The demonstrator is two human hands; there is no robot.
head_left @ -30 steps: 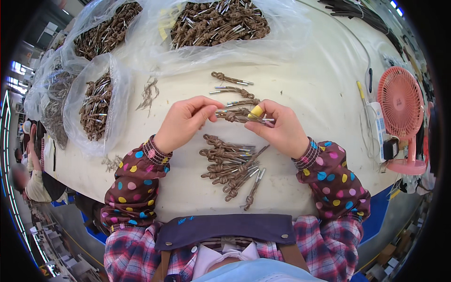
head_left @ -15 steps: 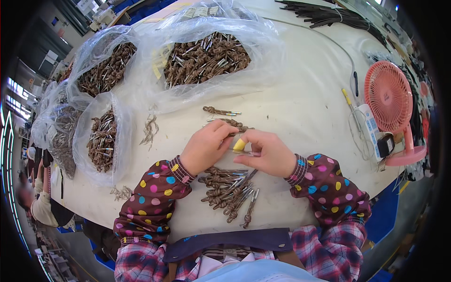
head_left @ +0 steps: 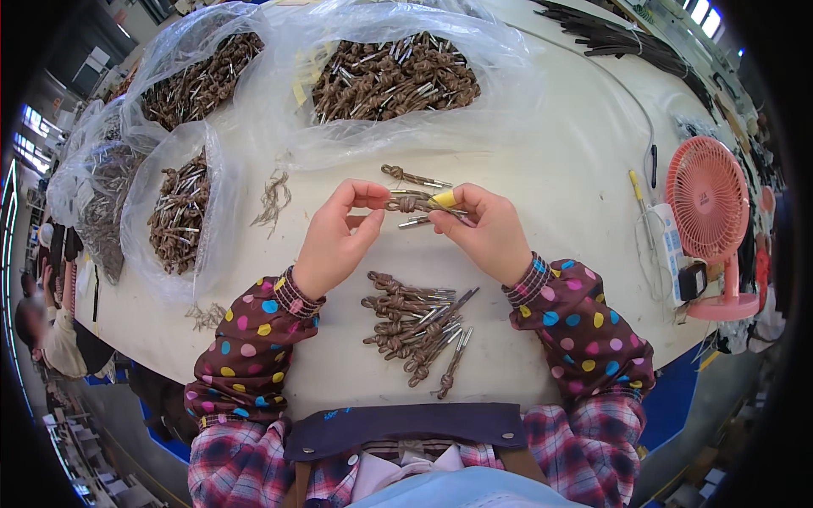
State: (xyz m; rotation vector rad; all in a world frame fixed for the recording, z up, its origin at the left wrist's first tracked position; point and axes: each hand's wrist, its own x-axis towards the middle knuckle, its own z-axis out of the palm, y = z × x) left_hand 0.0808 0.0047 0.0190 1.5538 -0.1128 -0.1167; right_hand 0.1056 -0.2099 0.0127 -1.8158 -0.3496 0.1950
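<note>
A brown knotted cord with metal tips (head_left: 410, 204) is raised over the table between my hands. My right hand (head_left: 489, 235) pinches its tipped end between thumb and a finger wrapped in yellow tape. At the looped end is my left hand (head_left: 332, 241), its thumb and fingers parted around a gap and its fingertips close to the knot; whether they touch is hard to tell. Just beyond lies another knotted cord (head_left: 415, 177), and metal tips (head_left: 413, 223) show beneath the held one. Nearer my body, several similar cords (head_left: 406, 326) lie in an overlapping pile.
Clear plastic bags of knotted cords stand at the back (head_left: 394, 80), far left (head_left: 203, 80) and left (head_left: 179, 212). Loose thread scraps (head_left: 273, 201) lie beside them. On the right are a pink fan (head_left: 707, 203), a power strip (head_left: 665, 245) and a yellow-handled tool (head_left: 637, 186).
My hands have moved apart and slightly away from my body, and the knotted cord between them shows more fully. My left thumb and fingers have spread from their pinch. The view has shifted slightly.
</note>
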